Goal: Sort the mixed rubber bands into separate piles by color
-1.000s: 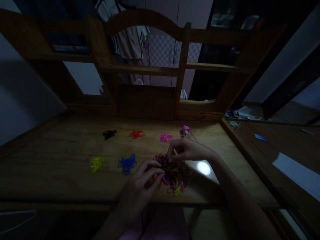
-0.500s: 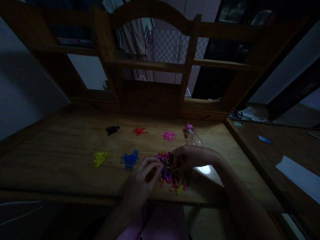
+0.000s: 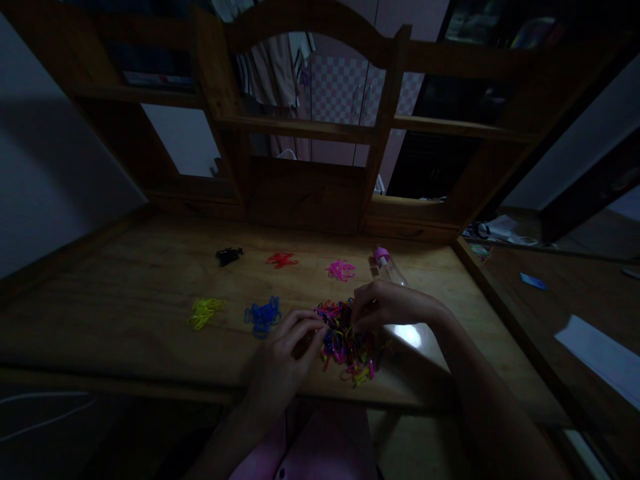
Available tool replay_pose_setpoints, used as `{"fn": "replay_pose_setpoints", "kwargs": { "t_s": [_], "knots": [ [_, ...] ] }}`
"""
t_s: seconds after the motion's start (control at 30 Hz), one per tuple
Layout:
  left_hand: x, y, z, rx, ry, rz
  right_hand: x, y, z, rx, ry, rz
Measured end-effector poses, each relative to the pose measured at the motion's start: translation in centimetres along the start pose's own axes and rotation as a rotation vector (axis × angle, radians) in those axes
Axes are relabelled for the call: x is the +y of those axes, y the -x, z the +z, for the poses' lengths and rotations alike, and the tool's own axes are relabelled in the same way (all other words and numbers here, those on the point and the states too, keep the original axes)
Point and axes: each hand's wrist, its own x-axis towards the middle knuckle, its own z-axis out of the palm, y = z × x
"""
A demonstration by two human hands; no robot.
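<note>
A mixed pile of small coloured bands [image 3: 347, 340] lies on the wooden desk [image 3: 125, 313] near its front edge. My left hand [image 3: 285, 357] rests at the pile's left side, fingers curled and pinching into it. My right hand [image 3: 387, 305] hovers over the pile's top right, fingertips pinched on bands. Sorted heaps lie beyond: yellow [image 3: 205, 311], blue [image 3: 263, 316], black [image 3: 229, 255], red [image 3: 281, 259] and pink [image 3: 341, 269]. The room is dim, so what each pinch holds is unclear.
A small clear bottle with a pink cap [image 3: 387, 265] lies behind my right hand. A wooden shelf unit [image 3: 300, 127] rises at the desk's back. A second table [image 3: 560, 300] with papers stands to the right. A bright light spot [image 3: 407, 333] falls beside the pile.
My right hand dipped into the pile and lifted a little again. The left hand stayed at the pile's left edge. The camera tilted slightly, shifting the scene.
</note>
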Motion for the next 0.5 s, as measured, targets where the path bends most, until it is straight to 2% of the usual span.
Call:
{"fn": "replay_pose_setpoints", "kwargs": {
  "t_s": [0.23, 0.37, 0.5],
  "knots": [
    [0.6, -0.8, 0.3, -0.025, 0.021, -0.012, -0.8, 0.1, -0.5, 0.115, 0.031, 0.008],
    [0.7, -1.3, 1.2, -0.045, 0.086, -0.087, -1.1, 0.1, -0.6, 0.124, -0.04, 0.015],
    [1.0, -1.5, 2.0, -0.007, 0.178, -0.154, -0.8, -0.2, -0.5, 0.117, -0.124, -0.002]
  ]
}}
